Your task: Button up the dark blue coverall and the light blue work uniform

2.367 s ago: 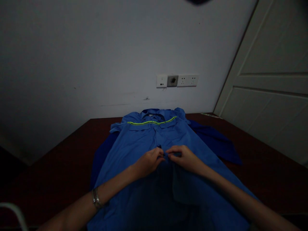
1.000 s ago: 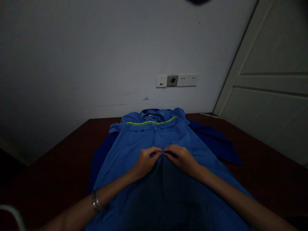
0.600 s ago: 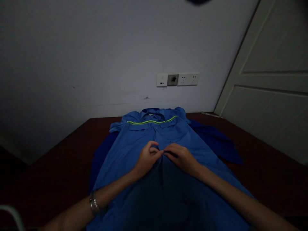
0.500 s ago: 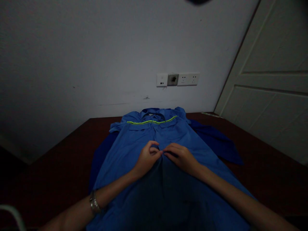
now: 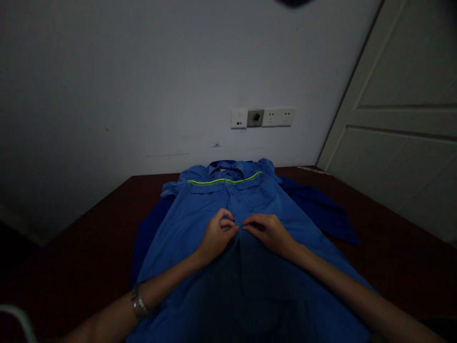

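A blue work shirt [image 5: 200, 214] with a yellow-green reflective stripe [image 5: 223, 180] across the chest lies face up on a dark red-brown table [image 5: 93, 238], collar toward the wall. My left hand [image 5: 216, 234] and my right hand [image 5: 268, 232] meet at the middle of the shirt's front opening. The fingers of both hands are curled and pinch the cloth at the front edge, fingertips almost touching. What lies between the fingertips is too small to make out. A metal bracelet [image 5: 138, 302] sits on my left wrist.
A darker blue garment [image 5: 321, 209] lies under the shirt and sticks out to the right and left. The wall behind carries a row of white sockets [image 5: 263, 117]. A white door [image 5: 400, 128] stands at the right. The room is dim.
Both hands have crept a little farther up the shirt's front toward the collar, still pinching at the front edge. The shirt's lower front lies flatter than 2.4 s ago.
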Tool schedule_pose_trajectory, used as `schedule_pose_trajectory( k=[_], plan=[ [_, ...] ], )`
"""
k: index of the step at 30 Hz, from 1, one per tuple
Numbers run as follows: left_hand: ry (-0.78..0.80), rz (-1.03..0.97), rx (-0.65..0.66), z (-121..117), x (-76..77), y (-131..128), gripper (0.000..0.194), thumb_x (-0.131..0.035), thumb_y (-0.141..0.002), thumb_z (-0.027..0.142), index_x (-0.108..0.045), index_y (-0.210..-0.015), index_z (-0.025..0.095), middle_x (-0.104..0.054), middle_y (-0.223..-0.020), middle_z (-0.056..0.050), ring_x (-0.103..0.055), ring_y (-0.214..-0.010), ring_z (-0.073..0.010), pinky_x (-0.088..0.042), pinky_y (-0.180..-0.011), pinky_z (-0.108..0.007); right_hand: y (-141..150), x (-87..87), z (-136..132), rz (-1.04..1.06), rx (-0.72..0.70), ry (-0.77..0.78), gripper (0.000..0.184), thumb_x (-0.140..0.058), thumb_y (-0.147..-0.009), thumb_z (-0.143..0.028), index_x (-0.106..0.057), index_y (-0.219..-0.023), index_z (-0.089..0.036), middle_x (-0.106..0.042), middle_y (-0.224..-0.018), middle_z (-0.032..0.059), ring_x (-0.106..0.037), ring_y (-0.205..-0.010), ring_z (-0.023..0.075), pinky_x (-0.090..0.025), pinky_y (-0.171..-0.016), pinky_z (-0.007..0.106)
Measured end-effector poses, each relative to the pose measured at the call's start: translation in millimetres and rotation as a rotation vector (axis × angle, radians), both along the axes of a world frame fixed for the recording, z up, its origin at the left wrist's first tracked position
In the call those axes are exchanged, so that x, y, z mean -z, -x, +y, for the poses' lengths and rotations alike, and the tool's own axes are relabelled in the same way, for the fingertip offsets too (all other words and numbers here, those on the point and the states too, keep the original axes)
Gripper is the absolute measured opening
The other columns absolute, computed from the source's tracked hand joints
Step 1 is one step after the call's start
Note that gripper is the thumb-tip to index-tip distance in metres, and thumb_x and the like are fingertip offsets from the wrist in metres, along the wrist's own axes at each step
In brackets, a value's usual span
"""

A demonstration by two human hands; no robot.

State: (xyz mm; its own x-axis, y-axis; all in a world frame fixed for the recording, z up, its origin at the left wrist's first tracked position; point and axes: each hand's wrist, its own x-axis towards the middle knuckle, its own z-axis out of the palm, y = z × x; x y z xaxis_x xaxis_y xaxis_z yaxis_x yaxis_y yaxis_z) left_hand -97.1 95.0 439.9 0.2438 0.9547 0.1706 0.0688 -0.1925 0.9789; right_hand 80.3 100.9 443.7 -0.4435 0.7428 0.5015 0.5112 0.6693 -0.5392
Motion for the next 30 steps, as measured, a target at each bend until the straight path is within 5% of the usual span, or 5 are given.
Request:
schedule_pose_trajectory(
  k=[7, 16, 24, 30],
  plan=[
    [-0.016, -0.023, 0.036, 1.2, 3.2, -0.6, 0.023, -0.059, -0.067, 0.016, -0.037, -0.074, 0.018, -0.051, -0.062, 0.007, -0.051, -0.055, -0.0059, -0.036, -0.053, -0.015, -0.7, -13.5, 0.6, -0.199, 0.006, 0.057, 0.008, -0.056, -0.079, -0.020, -0.062, -0.083, -0.018, -0.066, -0.080, 0.0021, -0.059, -0.071, 0.0136, -0.043, -0.065, 0.024],
    [-0.083, 0.032, 0.043, 4.2, 7.4, -3.3, 0.020, -0.055, -0.067, 0.013, -0.037, -0.070, 0.018, -0.049, -0.063, 0.006, -0.050, -0.060, -0.0070, -0.040, -0.058, -0.018, 14.0, -43.2, -8.4, -0.741, 0.098, -0.225, 0.013, -0.049, -0.078, -0.011, -0.056, -0.089, -0.012, -0.053, -0.095, 0.0124, -0.047, -0.088, 0.0214, -0.041, -0.053, 0.023],
    [-0.314, 0.289, 0.036, -3.7, 1.6, -0.9, 0.011, -0.050, -0.072, 0.009, -0.044, -0.075, 0.018, -0.055, -0.068, 0.004, -0.056, -0.067, -0.0102, -0.041, -0.062, -0.020, 10.9, -46.6, -2.2, -0.738, -0.009, -0.190, 0.013, -0.050, -0.076, -0.011, -0.057, -0.087, -0.012, -0.049, -0.100, 0.0122, -0.043, -0.092, 0.0214, -0.043, -0.059, 0.025],
    [-0.662, 0.689, -0.022, -1.8, -5.5, 5.0, 0.011, -0.058, -0.074, 0.018, -0.058, -0.086, 0.018, -0.057, -0.080, -0.002, -0.052, -0.080, -0.0157, -0.041, -0.073, -0.028, 9.2, -44.1, -3.1, -0.697, -0.002, -0.215, 0.014, -0.050, -0.078, -0.013, -0.057, -0.091, -0.012, -0.049, -0.095, 0.0103, -0.042, -0.090, 0.0196, -0.041, -0.067, 0.028]
  ],
)
